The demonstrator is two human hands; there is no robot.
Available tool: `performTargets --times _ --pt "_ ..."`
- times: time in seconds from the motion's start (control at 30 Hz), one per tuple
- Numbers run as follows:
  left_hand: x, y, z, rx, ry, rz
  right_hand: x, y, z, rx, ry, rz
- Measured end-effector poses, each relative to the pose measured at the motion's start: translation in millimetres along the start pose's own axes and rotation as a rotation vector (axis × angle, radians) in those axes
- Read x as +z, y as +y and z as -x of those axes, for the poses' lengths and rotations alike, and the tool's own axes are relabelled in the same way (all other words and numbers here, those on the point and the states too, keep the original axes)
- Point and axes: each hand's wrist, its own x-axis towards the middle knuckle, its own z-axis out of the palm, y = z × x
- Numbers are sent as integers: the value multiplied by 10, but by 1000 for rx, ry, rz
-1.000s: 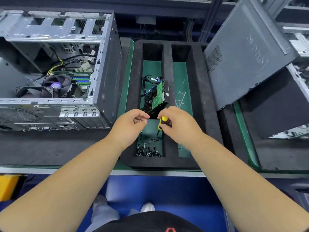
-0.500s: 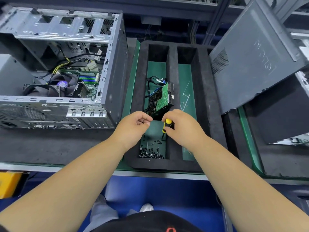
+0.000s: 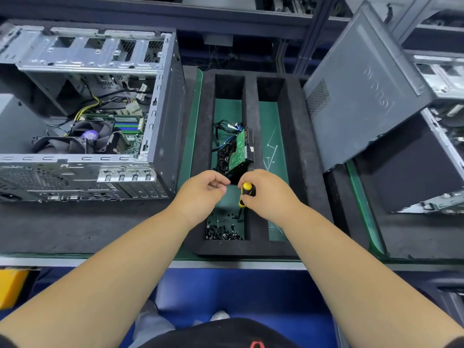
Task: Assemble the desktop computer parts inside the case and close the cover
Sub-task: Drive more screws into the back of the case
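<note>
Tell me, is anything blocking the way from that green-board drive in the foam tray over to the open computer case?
Nothing visible does. The drive leans in the foam tray's left slot; only the tray's left wall lies toward the open case, whose top side is uncovered. The right hand grips a screwdriver.

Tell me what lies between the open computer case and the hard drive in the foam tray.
In the head view, between the open computer case and the hard drive lie a strip of green mat and the foam tray's left wall.
</note>
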Motion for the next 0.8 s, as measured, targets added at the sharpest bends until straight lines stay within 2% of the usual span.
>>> performTargets --times 0.2,0.4,0.8 --pt "-18 -59 35 -12 15 20 47 54 -19 2 44 -7" --pt "-39 -98 47 -19 23 41 4 74 6 -40 159 -7" --pt "-59 -57 52 -28 11 15 99 34 18 -12 45 -34"
